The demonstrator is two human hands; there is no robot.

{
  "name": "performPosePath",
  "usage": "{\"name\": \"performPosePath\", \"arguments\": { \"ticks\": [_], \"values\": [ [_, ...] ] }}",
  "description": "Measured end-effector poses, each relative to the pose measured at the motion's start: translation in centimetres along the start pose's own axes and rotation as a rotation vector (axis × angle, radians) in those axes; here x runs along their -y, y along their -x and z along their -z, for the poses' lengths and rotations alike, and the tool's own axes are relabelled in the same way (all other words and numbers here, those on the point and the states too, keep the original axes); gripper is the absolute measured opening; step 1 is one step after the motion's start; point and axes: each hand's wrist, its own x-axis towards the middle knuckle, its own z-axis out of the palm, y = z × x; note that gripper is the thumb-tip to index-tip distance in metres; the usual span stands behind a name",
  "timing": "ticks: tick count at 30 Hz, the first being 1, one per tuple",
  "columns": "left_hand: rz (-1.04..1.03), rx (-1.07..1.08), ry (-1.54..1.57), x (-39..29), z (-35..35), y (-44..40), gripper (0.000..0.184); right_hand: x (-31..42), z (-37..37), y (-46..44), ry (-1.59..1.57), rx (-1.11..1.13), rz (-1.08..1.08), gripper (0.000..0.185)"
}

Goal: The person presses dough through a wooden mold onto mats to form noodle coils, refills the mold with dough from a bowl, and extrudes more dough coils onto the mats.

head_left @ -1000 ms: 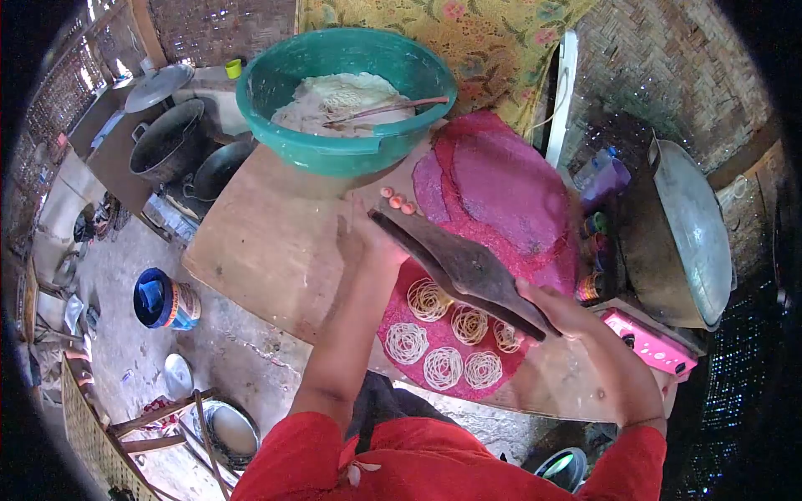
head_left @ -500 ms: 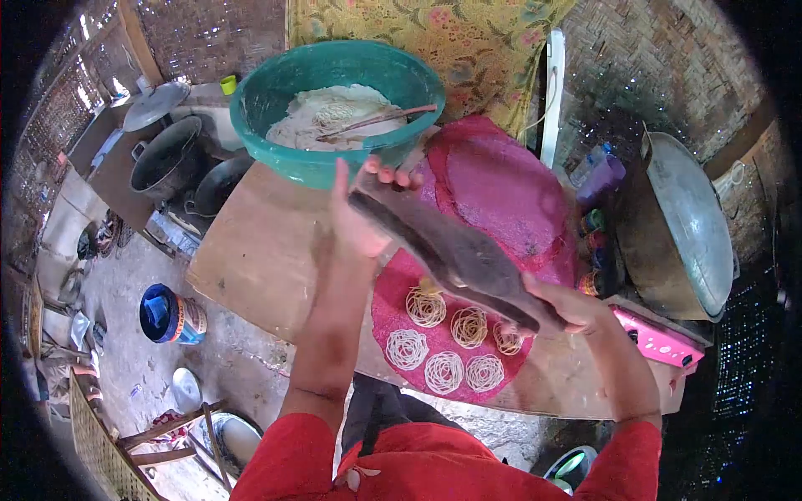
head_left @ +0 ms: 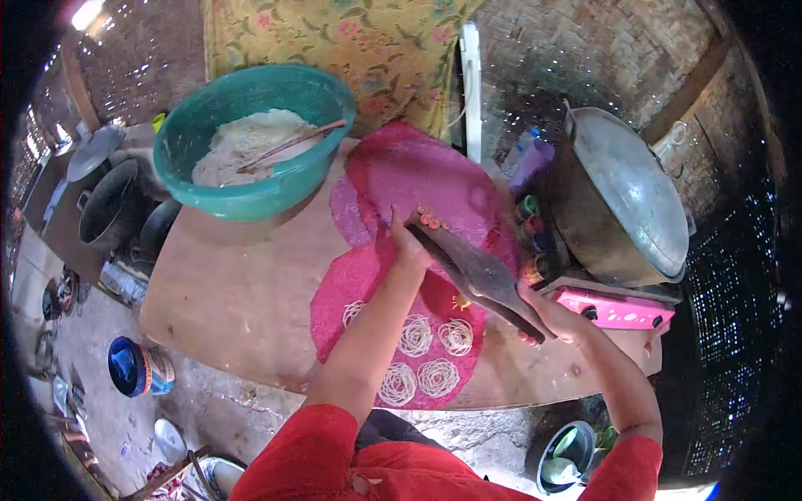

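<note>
- Red sleeves (head_left: 313,447) frame the bottom of the view, with both forearms reaching forward over the desk (head_left: 225,288).
- The left hand (head_left: 409,249) is curled round the far end of a dark two-part tool (head_left: 480,271), its fingertips wrapped over the edge and its thumb pointing up.
- The right hand (head_left: 551,317) is closed round the narrower near end, fingertips showing at the underside.
- The tool is held aslant above the desk, a long gap showing between its two parts.
- Below it, pale nests of strands (head_left: 439,378) lie on a pink-red sheet (head_left: 330,288); one is partly hidden by the left forearm. Some yellowish strands (head_left: 460,301) show just under the tool.
- Right of the sheet stands a pink-fronted stove (head_left: 614,310), and a big lidded pot (head_left: 585,204) is on it.
- Farther back on the left, a green basin (head_left: 251,204) holds a whitish mass (head_left: 230,154) with a thin stick (head_left: 292,147) lying across it.
- Beyond the desk hangs a yellow flowered cloth (head_left: 326,58).
</note>
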Motion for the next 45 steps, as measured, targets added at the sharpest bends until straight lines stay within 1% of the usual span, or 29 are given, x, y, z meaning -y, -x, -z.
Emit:
{"name": "performPosePath", "arguments": {
  "ticks": [1, 3, 4, 6, 8, 11, 12, 14, 15, 17, 19, 21, 23, 25, 27, 28, 31, 32, 33, 34, 35, 36, 37, 39, 40, 41, 42, 43, 45],
  "values": [
    [-0.009, 0.017, -0.001, 0.2, 0.3, -0.4, 0.061, 0.0, 0.0, -0.3, -0.009, -0.010, 0.001, 0.071],
    [-0.021, -0.020, -0.080, -0.7, -0.5, -1.5, 0.060, 0.2, -0.6, -1.1, 0.003, -0.033, 0.153, 0.073],
    [0.013, 0.032, -0.070, -1.4, -1.7, -1.8, 0.060, 0.1, -0.9, -1.5, 0.030, -0.086, 0.156, 0.071],
    [0.060, 0.080, -0.070, -1.5, -3.8, -1.2, 0.060, -0.2, -1.4, -1.4, -0.032, -0.060, 0.145, 0.070],
    [0.006, -0.054, -0.134, -1.3, -5.5, 0.1, 0.050, -0.2, -1.3, -0.4, -0.102, 0.034, 0.148, 0.069],
    [0.011, -0.140, -0.088, 0.5, -4.8, 0.6, 0.049, 0.7, -0.7, 2.2, -0.071, 0.054, 0.108, 0.072],
    [0.014, -0.144, -0.087, 0.9, -4.2, 0.2, 0.049, 0.9, -0.2, 2.9, -0.009, -0.012, 0.072, 0.072],
    [0.068, -0.051, 0.005, 1.3, -3.1, -1.2, 0.057, 1.0, 0.3, 2.4, 0.047, -0.076, 0.078, 0.072],
    [0.070, -0.051, 0.008, 1.1, -3.5, -1.8, 0.057, 1.0, 0.6, 1.9, 0.105, -0.141, 0.086, 0.072],
    [0.076, 0.009, -0.041, 0.1, -4.1, -2.6, 0.056, 1.1, 0.2, 1.0, 0.078, -0.128, 0.086, 0.070],
    [0.050, 0.010, -0.103, -1.0, -4.9, -2.1, 0.051, 2.1, -1.2, 1.1, 0.035, -0.190, 0.130, 0.067],
    [0.026, 0.007, -0.172, -1.4, -5.7, -1.2, 0.047, 0.8, -1.5, 0.2, 0.010, -0.164, 0.143, 0.063],
    [0.011, -0.139, -0.158, -1.4, -6.1, 0.5, 0.048, -0.1, -1.7, 0.2, -0.079, -0.089, 0.140, 0.062],
    [0.024, -0.134, -0.134, -0.5, -5.3, 0.8, 0.049, -0.2, -1.3, 1.4, -0.082, -0.043, 0.133, 0.062],
    [0.092, -0.106, -0.034, 0.8, -3.8, 0.0, 0.056, 0.7, -0.9, 3.2, -0.007, -0.089, 0.123, 0.063],
    [0.123, -0.028, 0.010, 1.4, -3.1, -0.8, 0.055, 0.7, -0.7, 3.4, 0.011, -0.128, 0.091, 0.062],
    [0.119, 0.039, 0.104, 2.5, -1.7, -2.0, 0.052, 0.3, 0.6, 3.1, 0.052, -0.132, 0.092, 0.064],
    [0.119, 0.043, 0.109, 2.5, -1.5, -2.3, 0.052, 0.2, 1.6, 3.1, 0.099, -0.057, 0.078, 0.075],
    [0.146, 0.139, 0.147, 2.3, -1.3, -2.4, 0.050, 0.3, 1.7, 2.9, 0.102, -0.062, 0.078, 0.075],
    [0.174, 0.234, 0.185, 2.2, -1.1, -2.5, 0.048, 0.2, 1.9, 2.8, -0.150, 0.101, 0.164, 0.081],
    [0.177, 0.236, 0.190, 2.2, -0.8, -2.5, 0.048, -0.1, 2.0, 2.5, -0.402, 0.263, 0.249, 0.088],
    [0.147, 0.203, 0.201, 2.2, -0.7, -2.2, 0.047, -2.0, 2.8, -0.5, -0.516, 0.371, 0.255, 0.094],
    [0.116, 0.171, 0.210, 2.0, -0.7, -2.1, 0.045, -3.3, 2.3, -2.8, -0.516, 0.369, 0.260, 0.094],
    [0.106, 0.190, 0.189, 1.9, 0.2, -2.2, 0.044, -4.5, 0.0, -6.6, -0.981, 0.724, 0.372, 0.090],
    [0.059, 0.204, 0.178, 1.9, 0.2, -2.0, 0.037, -4.7, -0.5, -8.0, -0.982, 0.724, 0.376, 0.090],
    [0.010, 0.217, 0.167, 1.8, 0.3, -1.8, 0.031, -4.8, -1.0, -9.1, -1.086, 0.769, 0.435, 0.089],
    [0.009, 0.216, 0.167, 1.6, 0.9, -2.0, 0.031, -4.7, -1.3, -9.6, -1.190, 0.812, 0.491, 0.087],
    [0.012, 0.272, 0.217, 1.3, 1.5, -2.2, 0.030, -4.7, -1.2, -9.8, -1.190, 0.812, 0.489, 0.087],
    [0.013, 0.323, 0.267, 0.3, 2.0, -2.3, 0.029, -4.6, -1.1, -10.1, -1.183, 0.758, 0.381, 0.076]
  ]
}}
